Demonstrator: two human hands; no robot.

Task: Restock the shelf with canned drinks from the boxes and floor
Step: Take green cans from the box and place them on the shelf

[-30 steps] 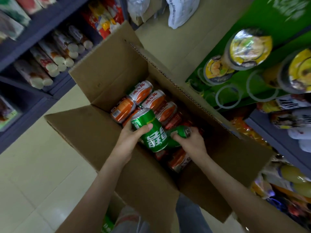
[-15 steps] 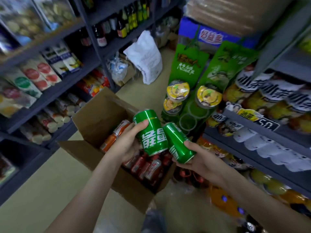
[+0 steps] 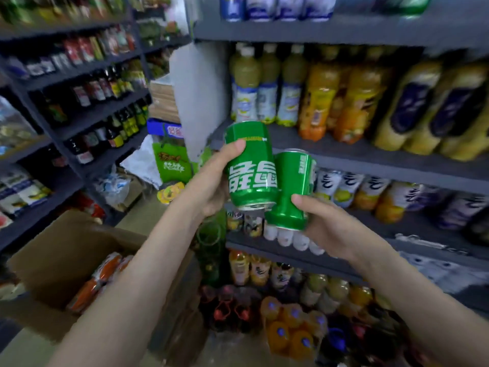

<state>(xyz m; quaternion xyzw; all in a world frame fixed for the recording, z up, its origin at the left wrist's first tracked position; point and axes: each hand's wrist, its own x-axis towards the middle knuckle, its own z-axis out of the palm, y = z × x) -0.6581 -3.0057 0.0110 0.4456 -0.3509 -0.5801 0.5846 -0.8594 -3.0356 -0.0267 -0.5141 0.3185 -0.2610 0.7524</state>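
Note:
My left hand (image 3: 211, 178) grips a green can with white lettering (image 3: 251, 165), held upright at chest height. Just to its right, my right hand (image 3: 330, 226) holds a second green can (image 3: 291, 189) from below, touching the first. Both cans hover in front of the grey shelf unit (image 3: 370, 154), level with its middle shelves. An open cardboard box (image 3: 60, 258) sits low at the left with orange cans (image 3: 103, 276) lying inside.
The grey shelves on the right hold yellow and orange juice bottles (image 3: 325, 102) and smaller bottles (image 3: 370, 192) below. Packs of bottles (image 3: 291, 329) stand on the floor at the shelf's foot. A dark shelf of bottles (image 3: 105, 102) lines the left side of the aisle.
Both hands have lifted the two green cans out of the box and up toward the right-hand shelf. My view has swung up from the box to the shelves.

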